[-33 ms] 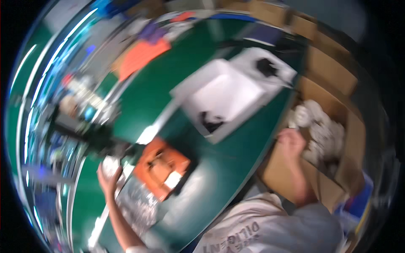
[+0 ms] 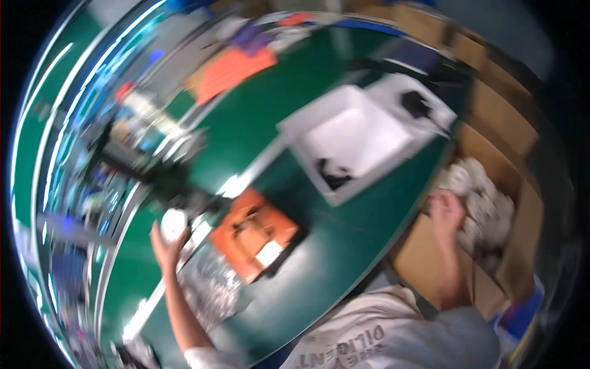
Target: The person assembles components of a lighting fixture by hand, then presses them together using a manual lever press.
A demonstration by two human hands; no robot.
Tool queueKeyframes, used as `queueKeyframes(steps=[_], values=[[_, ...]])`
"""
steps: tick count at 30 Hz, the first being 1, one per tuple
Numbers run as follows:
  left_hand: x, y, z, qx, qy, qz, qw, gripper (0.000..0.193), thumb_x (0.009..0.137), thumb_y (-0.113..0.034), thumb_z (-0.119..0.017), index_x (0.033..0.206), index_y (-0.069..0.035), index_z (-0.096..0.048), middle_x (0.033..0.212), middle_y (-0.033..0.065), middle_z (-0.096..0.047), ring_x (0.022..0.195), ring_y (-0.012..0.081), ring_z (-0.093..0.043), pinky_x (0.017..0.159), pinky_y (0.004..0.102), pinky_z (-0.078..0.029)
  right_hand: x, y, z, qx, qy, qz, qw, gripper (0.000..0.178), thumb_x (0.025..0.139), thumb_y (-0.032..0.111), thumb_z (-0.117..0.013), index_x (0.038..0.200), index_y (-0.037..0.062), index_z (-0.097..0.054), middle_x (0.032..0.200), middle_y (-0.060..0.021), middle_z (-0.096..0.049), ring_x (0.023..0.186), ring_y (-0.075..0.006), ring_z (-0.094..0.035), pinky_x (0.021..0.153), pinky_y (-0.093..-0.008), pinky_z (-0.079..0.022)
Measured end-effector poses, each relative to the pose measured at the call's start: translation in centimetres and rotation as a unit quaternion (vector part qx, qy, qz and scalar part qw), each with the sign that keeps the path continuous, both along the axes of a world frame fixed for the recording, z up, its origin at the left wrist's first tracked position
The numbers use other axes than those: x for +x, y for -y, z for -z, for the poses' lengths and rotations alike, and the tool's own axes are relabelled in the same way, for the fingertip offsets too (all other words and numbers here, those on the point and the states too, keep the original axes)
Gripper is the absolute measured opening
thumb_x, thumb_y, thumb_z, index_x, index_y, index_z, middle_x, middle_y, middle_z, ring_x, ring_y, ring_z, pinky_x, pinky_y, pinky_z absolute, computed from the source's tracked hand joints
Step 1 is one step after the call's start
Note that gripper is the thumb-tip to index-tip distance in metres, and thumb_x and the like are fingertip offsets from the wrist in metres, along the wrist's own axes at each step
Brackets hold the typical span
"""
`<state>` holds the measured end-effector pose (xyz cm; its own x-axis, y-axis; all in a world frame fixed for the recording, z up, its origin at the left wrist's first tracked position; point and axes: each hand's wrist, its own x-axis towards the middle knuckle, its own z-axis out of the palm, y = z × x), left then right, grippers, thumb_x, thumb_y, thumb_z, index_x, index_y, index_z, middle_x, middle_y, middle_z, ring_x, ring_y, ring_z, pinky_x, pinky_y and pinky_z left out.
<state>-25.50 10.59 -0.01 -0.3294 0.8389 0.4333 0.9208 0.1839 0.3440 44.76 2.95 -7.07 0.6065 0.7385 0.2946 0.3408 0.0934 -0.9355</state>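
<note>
Crumpled plastic [image 2: 209, 289] nearest us could snag our left forearm [image 2: 181, 307]; our right hand [image 2: 447, 210], grip too blurred to tell, is at the carton [image 2: 416, 251]; beyond, our left hand [image 2: 166, 246] seems to clasp a white round piece [image 2: 174, 224], which bumping the dark stand [image 2: 169, 182] could dislodge

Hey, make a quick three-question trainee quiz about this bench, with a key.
1. What colour is the block-like thing between the clear plastic and the white tray? A) blue B) orange C) yellow
2. True or false: the left hand is at the open cardboard box.
3. Fill in: a small ____ thing lies inside the tray, near a corner.

Key: 1 B. 2 False: the right hand is at that cardboard box. 3 black.
</note>
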Motion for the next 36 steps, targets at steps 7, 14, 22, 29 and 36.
queueKeyframes(steps=[7, 14, 22, 29, 36], values=[[5.4, 4.5, -3.0, 0.047, 0.055, -0.116, 0.991, 0.084, 0.081, -0.043, -0.089, 0.144, 0.001, -0.056, 0.141, 0.0233, -0.062, 0.127, 0.0351, -0.063, 0.108, 0.045, -0.048, 14.3, -2.5, 9.3, -0.443, 0.15, -0.07, 0.881, 0.084, 0.084, 0.015, -0.076, 0.155, -0.0063, -0.036, 0.153, -0.0331, -0.046, 0.145, -0.0503, -0.039, 0.124, -0.0521, -0.026], [10.5, 10.8, -5.1, 0.179, 0.043, 0.042, 0.982, 0.05, 0.093, -0.014, -0.076, 0.139, -0.001, -0.062, 0.131, 0.0179, -0.07, 0.119, 0.0279, -0.068, 0.101, 0.0405, -0.051, 17.0, -2.6, 14.0, -0.324, 0.321, -0.107, 0.883, 0.053, 0.082, 0.012, -0.078, 0.127, -0.0038, -0.056, 0.11, -0.0323, -0.07, 0.108, -0.0527, -0.065, 0.094, -0.0489, -0.053], [15.5, 14.2, -5.2, 0.244, 0.067, 0.158, 0.955, 0.028, 0.082, 0.005, -0.066, 0.109, 0.004, -0.071, 0.116, 0.0238, -0.075, 0.083, 0.0222, -0.071, 0.065, 0.0289, -0.052, 6.4, 1.9, -5.5, -0.381, 0.399, -0.044, 0.833, 0.038, 0.088, 0.024, -0.068, 0.115, -0.0032, -0.068, 0.098, -0.0295, -0.071, 0.096, -0.0475, -0.068, 0.085, -0.0526, -0.051], [21.7, 16.9, -4.0, 0.202, 0.22, 0.47, 0.83, 0.035, 0.085, -0.034, -0.072, 0.09, 0.001, -0.078, 0.082, 0.0103, -0.078, 0.054, 0.0186, -0.068, 0.046, 0.0269, -0.05, -6.6, 5.4, -20.8, -0.072, 0.347, -0.421, 0.835, 0.04, 0.075, 0.023, -0.083, 0.106, 0.0007, -0.071, 0.077, -0.0118, -0.069, 0.079, -0.0243, -0.067, 0.065, -0.0357, -0.047], [25.1, 18.2, -1.8, -0.054, 0.634, 0.473, 0.609, 0.155, 0.055, -0.052, -0.101, 0.168, -0.004, -0.007, 0.168, 0.0211, -0.03, 0.155, 0.0336, -0.033, 0.127, 0.0466, -0.026, -21.2, 4.0, -16.1, 0.374, 0.489, -0.499, 0.61, 0.025, 0.093, 0.023, -0.074, 0.113, 0.0095, -0.073, 0.104, -0.0037, -0.069, 0.089, -0.0175, -0.065, 0.071, -0.0285, -0.053]])
